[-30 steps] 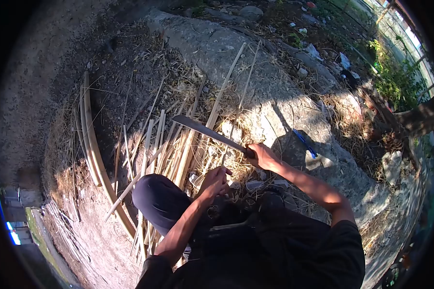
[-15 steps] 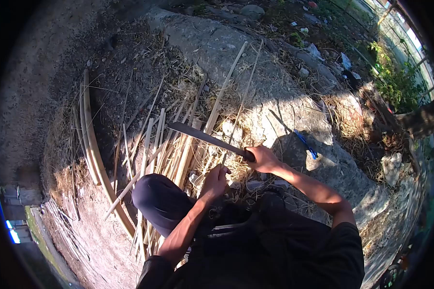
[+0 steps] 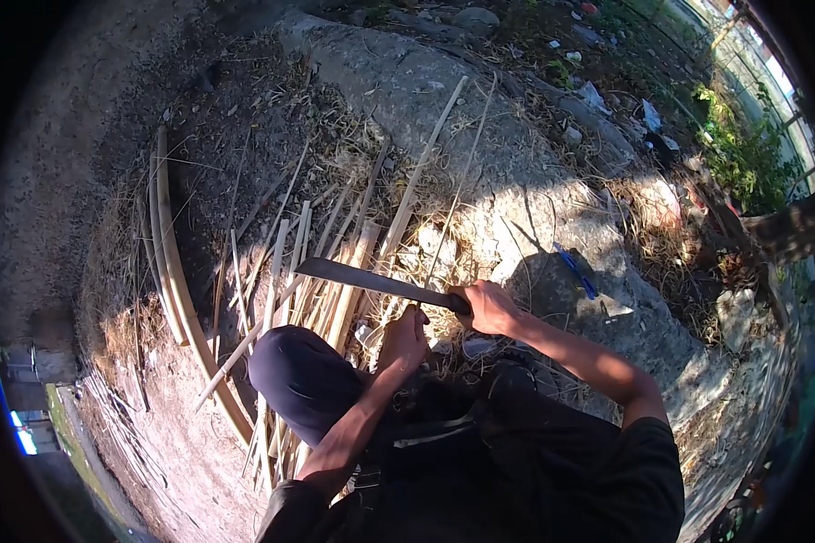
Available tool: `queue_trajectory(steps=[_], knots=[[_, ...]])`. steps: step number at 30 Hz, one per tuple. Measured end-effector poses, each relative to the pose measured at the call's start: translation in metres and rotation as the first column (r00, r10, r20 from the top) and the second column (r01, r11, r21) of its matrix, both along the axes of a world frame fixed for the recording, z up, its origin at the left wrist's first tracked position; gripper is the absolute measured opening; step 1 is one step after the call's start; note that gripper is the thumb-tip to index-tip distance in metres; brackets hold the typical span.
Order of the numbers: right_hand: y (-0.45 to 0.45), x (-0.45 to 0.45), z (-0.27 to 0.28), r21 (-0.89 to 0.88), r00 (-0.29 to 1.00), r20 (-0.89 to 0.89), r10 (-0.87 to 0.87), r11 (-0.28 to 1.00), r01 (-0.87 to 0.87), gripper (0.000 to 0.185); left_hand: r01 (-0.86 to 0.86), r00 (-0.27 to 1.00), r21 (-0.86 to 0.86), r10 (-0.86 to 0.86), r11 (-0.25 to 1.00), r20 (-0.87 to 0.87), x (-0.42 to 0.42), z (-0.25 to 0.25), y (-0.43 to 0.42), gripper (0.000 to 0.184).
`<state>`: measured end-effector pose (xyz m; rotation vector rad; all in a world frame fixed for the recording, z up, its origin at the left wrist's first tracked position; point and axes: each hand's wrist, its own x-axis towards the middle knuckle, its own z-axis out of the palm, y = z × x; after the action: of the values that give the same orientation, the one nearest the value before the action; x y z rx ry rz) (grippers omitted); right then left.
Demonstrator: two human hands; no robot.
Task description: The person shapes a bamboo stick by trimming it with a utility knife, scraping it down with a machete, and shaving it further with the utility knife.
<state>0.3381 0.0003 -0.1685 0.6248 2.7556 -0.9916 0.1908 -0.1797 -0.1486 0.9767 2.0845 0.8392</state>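
Observation:
My right hand (image 3: pixel 489 309) is wrapped round the handle of a machete (image 3: pixel 367 278), whose long dark blade points left. Close below the blade, my left hand (image 3: pixel 404 340) is closed on the near end of a thin bamboo strip (image 3: pixel 459 188). That strip runs up and away over the rock, and the blade crosses it just above my left fingers. Whether the edge touches the strip I cannot tell. Several split bamboo pieces (image 3: pixel 347 303) lie in a pile to the left of the blade, partly hidden by my bent knee (image 3: pixel 301 376).
Long curved bamboo lengths (image 3: pixel 174 262) lie on the ground at left. A large rock (image 3: pixel 552 217) rises ahead, with a blue object (image 3: pixel 574 270) on it. Dry shavings (image 3: pixel 656 213) and litter are scattered at the right, near a green bush (image 3: pixel 743 154).
The machete has shifted slightly left and its tip has dropped, so the blade lies flatter, nearer my left hand. My right hand moved a little with it; my left hand stays nearly in place.

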Motion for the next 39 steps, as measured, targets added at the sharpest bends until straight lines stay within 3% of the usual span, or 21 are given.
queue_trajectory(steps=[5,9,14,18,20,21,22,24,25,26,28,29,30,32,33,34,36,39], knots=[[-0.005,0.003,-0.002,0.025,0.982,-0.172,-0.083,0.996,0.089,0.045,0.048,0.994,-0.11,-0.058,0.993,-0.088,-0.002,0.014,0.001,0.023],[-0.004,0.001,-0.002,-0.054,0.981,-0.154,-0.117,0.992,0.11,0.044,0.057,0.993,-0.1,-0.066,0.993,-0.093,-0.002,0.012,0.001,0.025],[0.0,0.004,-0.022,0.086,0.945,-0.319,-0.075,0.99,0.108,0.042,0.068,0.988,-0.213,-0.096,0.975,-0.124,-0.002,0.026,0.007,0.024],[0.007,0.002,-0.019,0.167,0.958,-0.28,-0.059,0.98,0.109,0.043,0.087,0.983,-0.261,-0.125,0.962,-0.134,-0.003,0.038,0.008,0.019],[0.021,0.004,-0.026,0.106,0.982,-0.135,-0.13,0.984,0.145,0.042,0.082,0.982,-0.286,-0.127,0.955,-0.142,-0.002,0.036,0.008,0.018],[0.023,0.006,-0.018,0.224,0.969,-0.222,-0.109,0.961,0.16,0.043,0.083,0.98,-0.257,-0.125,0.963,-0.154,-0.002,0.03,0.008,0.017],[0.026,0.003,-0.001,0.153,0.992,-0.048,-0.113,0.981,0.119,0.04,0.085,0.979,-0.228,-0.124,0.97,-0.164,-0.001,0.025,0.007,0.016],[0.025,0.001,-0.006,0.209,0.989,-0.053,-0.135,0.967,0.143,0.037,0.081,0.982,-0.209,-0.113,0.975,-0.148,0.0,0.021,0.003,0.016],[0.023,0.002,0.001,0.128,0.99,-0.094,-0.103,0.985,0.114,0.036,0.072,0.985,-0.191,-0.099,0.979,-0.14,0.0,0.02,0.003,0.016],[0.019,0.002,-0.007,0.263,0.993,-0.118,-0.021,0.963,0.052,0.029,0.071,0.985,-0.192,-0.099,0.979,-0.142,-0.001,0.019,0.003,0.016],[0.005,-0.004,0.016,0.151,0.999,-0.041,-0.03,0.988,0.036,0.02,0.084,0.984,-0.169,-0.108,0.982,-0.142,0.001,0.026,0.005,0.016],[-0.002,-0.005,0.009,0.09,0.991,-0.111,-0.07,0.993,0.081,0.017,0.086,0.984,-0.168,-0.111,0.982,-0.142,0.001,0.027,0.008,0.016],[-0.004,-0.008,0.01,0.106,0.997,-0.075,-0.018,0.994,0.026,0.016,0.076,0.984,-0.179,-0.102,0.981,-0.143,0.002,0.027,0.008,0.017],[0.001,-0.003,-0.006,0.165,0.976,-0.204,-0.077,0.98,0.112,0.018,0.061,0.985,-0.195,-0.09,0.979,-0.145,0.002,0.024,0.003,0.017],[0.013,-0.004,-0.013,0.18,0.986,-0.145,-0.081,0.978,0.106,0.024,0.072,0.984,-0.181,-0.099,0.981,-0.147,0.001,0.02,0.001,0.017],[0.028,-0.008,-0.019,-0.011,0.976,-0.105,-0.193,0.981,0.193,0.029,0.083,0.983,-0.166,-0.108,0.983,-0.148,0.001,0.016,0.0,0.017],[0.042,-0.01,-0.034,0.133,0.935,-0.205,-0.29,0.938,0.32,0.027,0.082,0.984,-0.152,-0.104,0.985,-0.142,0.0,0.012,0.001,0.016],[0.035,-0.007,-0.012,0.087,0.954,-0.166,-0.248,0.96,0.265,0.022,0.084,0.986,-0.127,-0.101,0.988,-0.133,-0.002,0.013,0.002,0.015]])
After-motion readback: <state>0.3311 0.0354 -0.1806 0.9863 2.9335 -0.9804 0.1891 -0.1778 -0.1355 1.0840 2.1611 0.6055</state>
